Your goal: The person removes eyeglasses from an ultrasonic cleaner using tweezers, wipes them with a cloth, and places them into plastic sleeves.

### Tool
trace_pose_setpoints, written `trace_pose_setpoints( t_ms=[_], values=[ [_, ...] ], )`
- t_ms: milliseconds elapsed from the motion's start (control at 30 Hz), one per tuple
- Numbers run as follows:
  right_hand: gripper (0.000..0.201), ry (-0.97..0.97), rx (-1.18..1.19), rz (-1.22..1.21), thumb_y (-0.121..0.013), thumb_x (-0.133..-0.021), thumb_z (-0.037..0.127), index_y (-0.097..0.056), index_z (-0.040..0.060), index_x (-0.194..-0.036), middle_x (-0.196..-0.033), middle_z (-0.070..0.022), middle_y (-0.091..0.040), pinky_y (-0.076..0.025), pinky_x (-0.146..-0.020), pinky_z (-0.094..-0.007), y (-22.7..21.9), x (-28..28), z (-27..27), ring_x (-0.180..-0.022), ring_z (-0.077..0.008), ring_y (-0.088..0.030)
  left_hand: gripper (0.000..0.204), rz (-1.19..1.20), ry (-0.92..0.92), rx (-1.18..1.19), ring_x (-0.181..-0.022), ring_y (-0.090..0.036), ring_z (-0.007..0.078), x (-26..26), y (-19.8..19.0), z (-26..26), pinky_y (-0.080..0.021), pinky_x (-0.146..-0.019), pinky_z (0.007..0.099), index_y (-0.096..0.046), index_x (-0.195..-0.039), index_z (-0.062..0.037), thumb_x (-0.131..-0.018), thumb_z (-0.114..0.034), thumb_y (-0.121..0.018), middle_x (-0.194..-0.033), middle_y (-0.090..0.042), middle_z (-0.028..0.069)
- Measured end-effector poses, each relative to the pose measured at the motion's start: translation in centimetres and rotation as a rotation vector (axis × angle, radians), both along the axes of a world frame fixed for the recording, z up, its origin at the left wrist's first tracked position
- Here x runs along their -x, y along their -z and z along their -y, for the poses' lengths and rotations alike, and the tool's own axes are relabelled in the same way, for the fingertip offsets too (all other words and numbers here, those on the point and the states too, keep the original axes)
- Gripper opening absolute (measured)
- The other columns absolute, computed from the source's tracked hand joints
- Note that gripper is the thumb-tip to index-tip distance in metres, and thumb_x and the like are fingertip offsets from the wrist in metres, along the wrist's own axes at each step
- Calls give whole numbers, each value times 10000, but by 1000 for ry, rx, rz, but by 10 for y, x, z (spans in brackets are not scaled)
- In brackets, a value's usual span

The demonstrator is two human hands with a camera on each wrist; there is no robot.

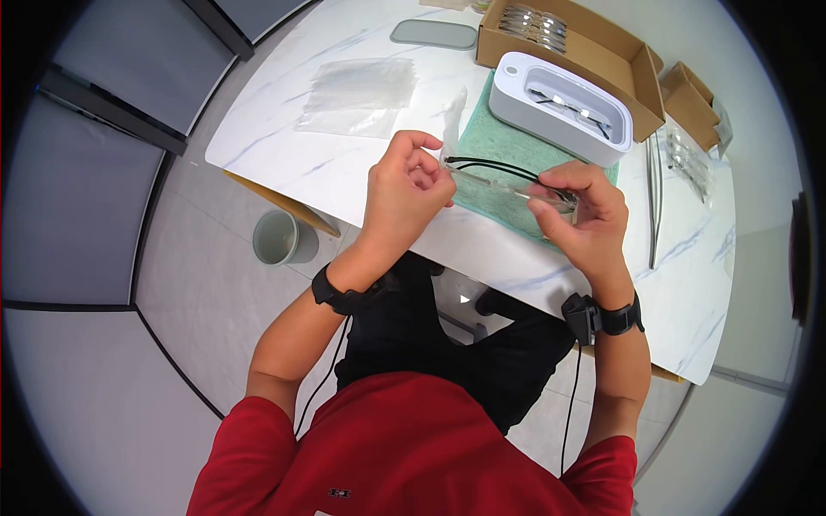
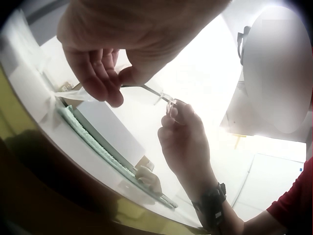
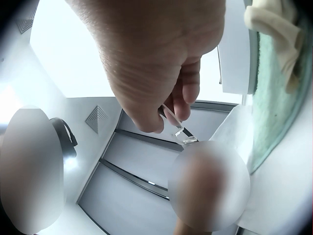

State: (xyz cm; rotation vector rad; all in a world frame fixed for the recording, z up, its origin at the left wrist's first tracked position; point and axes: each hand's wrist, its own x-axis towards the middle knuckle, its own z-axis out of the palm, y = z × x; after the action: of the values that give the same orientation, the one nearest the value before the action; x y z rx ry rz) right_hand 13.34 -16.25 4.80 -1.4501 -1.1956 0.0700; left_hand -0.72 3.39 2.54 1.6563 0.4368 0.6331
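Observation:
A pair of glasses with thin dark temples [image 1: 492, 163] is held between both hands above the green towel [image 1: 490, 138]. My right hand [image 1: 589, 211] pinches it at the lens end, thumb and fingers partly covering the lenses. At the temple tips, my left hand [image 1: 409, 189] pinches with thumb and index finger, its other fingers curled. A clear plastic bag [image 1: 453, 120] sticks up beside the left fingertips. In the left wrist view the temple [image 2: 154, 91] runs from the left fingertips to the right hand [image 2: 186, 142]. The right wrist view blurs the left hand.
A white cleaner tub [image 1: 551, 129] with another pair of glasses [image 1: 572, 110] inside stands on the towel. Behind it is a cardboard box [image 1: 602, 52] holding several glasses. Clear bags [image 1: 357, 95] lie left, a grey tray [image 1: 433, 33] farther back. Bagged items [image 1: 688, 163] lie right.

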Motion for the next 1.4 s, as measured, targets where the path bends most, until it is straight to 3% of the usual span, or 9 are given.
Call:
trace_pose_setpoints(
  t_ms=[233, 333, 433, 500, 700, 800, 1133, 1200, 1400],
  values=[
    [296, 65, 33, 184, -842, -724, 30, -672, 26, -966, -813, -43, -692, -485, -597, -235, 3, 5, -7, -648, -110, -601, 303, -22, -25, -261, -644, -629, 56, -1, 1, 10, -515, -612, 211, -546, -1152, 4, -870, 58, -646, -773, -631, 5],
    [299, 63, 57, 180, -847, -722, 39, -662, 36, -957, -799, -35, -685, -457, -566, -232, 6, 11, -11, -605, -104, -549, 300, 28, -79, -399, -573, -654, 131, -4, -1, 18, -516, -561, 258, -581, -1089, -25, -812, 23, -687, -689, -629, 28],
    [299, 22, 110, 115, -845, -729, 39, -647, 40, -953, -806, -25, -689, -453, -568, -236, 9, 13, -12, -600, -94, -528, 313, 44, -67, -471, -564, -646, 140, -2, -2, 25, -518, -554, 265, -583, -1096, -32, -807, 18, -693, -682, -619, 30],
    [305, -53, 161, -69, -838, -752, 48, -655, 36, -995, -859, -25, -722, -466, -596, -227, 7, 11, -11, -628, -74, -539, 337, 7, -50, -468, -633, -619, 60, 1, -3, 24, -500, -590, 211, -575, -1148, -23, -835, 44, -683, -747, -639, 2],
    [298, -268, 278, -302, -822, -798, 54, -668, 12, -1050, -999, -61, -761, -511, -689, -204, -6, 4, -6, -729, -62, -616, 367, 18, -32, -446, -630, -614, 62, 4, -4, 24, -500, -587, 221, -569, -1164, -28, -823, 46, -683, -749, -633, -4],
    [272, -294, 326, -406, -827, -809, 52, -671, 12, -1028, -974, -54, -751, -519, -705, -203, -4, 4, -5, -755, -63, -635, 391, 13, 16, -451, -628, -613, 66, 6, -10, 29, -496, -583, 224, -559, -1180, -35, -818, 47, -682, -746, -626, -7],
    [228, -84, 300, -204, -837, -815, 73, -671, 24, -963, -791, 0, -685, -499, -649, -199, 3, 6, -6, -699, -42, -610, 429, 112, 57, -499, -602, -608, 90, 4, -5, 38, -494, -569, 235, -551, -1198, -47, -803, 59, -683, -723, -609, 3],
    [206, -38, 236, -194, -822, -806, 62, -662, 39, -933, -737, 19, -656, -474, -606, -194, 5, 7, -8, -650, -38, -587, 386, 93, 48, -501, -588, -668, 158, 2, -4, 38, -528, -542, 291, -566, -1165, -73, -809, -4, -698, -697, -607, 9],
    [180, -93, 265, -81, -786, -797, 38, -650, 41, -916, -669, 17, -619, -463, -565, -199, 4, 8, -8, -590, -44, -568, 391, 97, 31, -559, -591, -669, 178, -3, -6, 34, -526, -538, 300, -570, -1166, -80, -806, -17, -707, -701, -620, 18]
  ],
)
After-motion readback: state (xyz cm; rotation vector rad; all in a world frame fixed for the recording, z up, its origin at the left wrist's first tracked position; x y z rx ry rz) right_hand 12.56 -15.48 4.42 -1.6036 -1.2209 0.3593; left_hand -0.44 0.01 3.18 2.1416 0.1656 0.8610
